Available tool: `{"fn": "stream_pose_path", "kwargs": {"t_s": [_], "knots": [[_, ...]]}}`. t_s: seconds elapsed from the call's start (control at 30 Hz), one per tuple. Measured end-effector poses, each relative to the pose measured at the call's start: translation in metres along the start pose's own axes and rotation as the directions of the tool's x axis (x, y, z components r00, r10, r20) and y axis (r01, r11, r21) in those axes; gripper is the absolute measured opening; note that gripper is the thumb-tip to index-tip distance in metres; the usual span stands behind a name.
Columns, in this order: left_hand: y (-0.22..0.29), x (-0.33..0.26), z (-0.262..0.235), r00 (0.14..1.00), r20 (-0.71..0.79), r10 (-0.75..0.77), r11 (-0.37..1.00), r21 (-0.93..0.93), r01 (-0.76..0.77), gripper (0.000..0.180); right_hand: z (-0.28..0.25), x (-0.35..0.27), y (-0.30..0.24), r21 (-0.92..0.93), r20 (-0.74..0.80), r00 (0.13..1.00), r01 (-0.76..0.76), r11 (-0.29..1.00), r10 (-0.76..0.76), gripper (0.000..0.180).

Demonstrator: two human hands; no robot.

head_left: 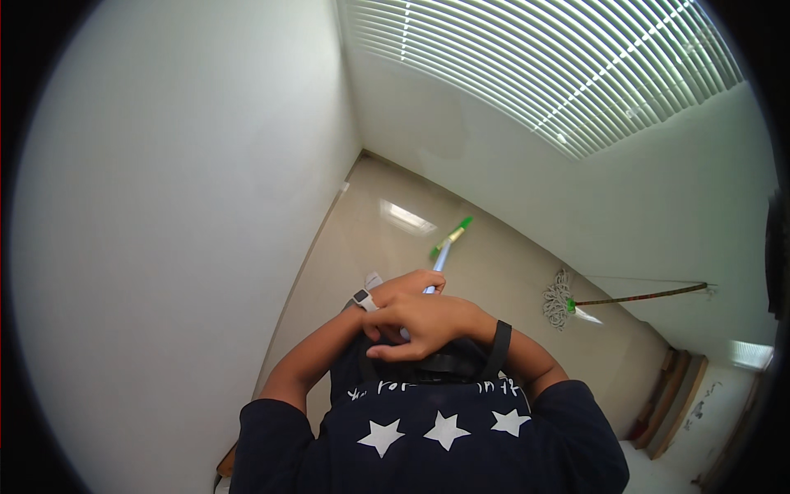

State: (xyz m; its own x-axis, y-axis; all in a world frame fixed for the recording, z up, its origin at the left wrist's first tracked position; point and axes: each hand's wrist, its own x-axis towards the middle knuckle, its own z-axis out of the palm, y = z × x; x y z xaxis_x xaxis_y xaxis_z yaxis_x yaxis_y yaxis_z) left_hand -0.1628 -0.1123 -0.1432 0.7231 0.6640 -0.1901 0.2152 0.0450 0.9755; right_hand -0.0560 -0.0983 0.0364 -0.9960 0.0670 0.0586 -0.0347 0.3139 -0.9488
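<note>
A broom (442,256) with a pale blue handle slants from my hands to the floor ahead. Its narrow head (453,237) is green with a yellowish middle and lies near the far wall. My left hand (413,284), below a white-banded watch (364,300), is closed around the handle. Nearer to my body, my right hand (420,325) curls over the handle's upper end, a bit of which shows between thumb and fingers. That hand partly covers the left wrist area. A black band (499,337) circles my right forearm.
A string mop (559,301) leans at the right wall, its pole (642,296) slanting up. Brown wooden furniture (675,403) stands farther right. A white wall (181,230) rises close on the left; slatted blinds (543,58) hang ahead above the beige tiled floor (362,222).
</note>
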Motion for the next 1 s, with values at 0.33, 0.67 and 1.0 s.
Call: {"fn": "stream_pose_path", "kwargs": {"t_s": [0.33,0.67,1.0], "knots": [[-0.021,0.107,0.108,0.935,-0.348,0.063,0.846,-0.478,-0.235,0.030,-0.017,-0.127,0.002,0.196,-0.753,0.529,-0.388,0.901,0.392,0.030],[0.006,0.144,0.047,0.956,-0.279,0.094,0.987,0.154,-0.052,0.022,-0.028,-0.160,0.073,0.278,-0.764,0.509,-0.295,0.914,0.397,0.030],[-0.050,0.148,-0.046,0.961,-0.244,0.132,0.921,0.389,-0.028,0.027,-0.054,-0.086,0.113,0.106,-0.894,0.407,-0.218,0.970,0.189,0.030]]}}
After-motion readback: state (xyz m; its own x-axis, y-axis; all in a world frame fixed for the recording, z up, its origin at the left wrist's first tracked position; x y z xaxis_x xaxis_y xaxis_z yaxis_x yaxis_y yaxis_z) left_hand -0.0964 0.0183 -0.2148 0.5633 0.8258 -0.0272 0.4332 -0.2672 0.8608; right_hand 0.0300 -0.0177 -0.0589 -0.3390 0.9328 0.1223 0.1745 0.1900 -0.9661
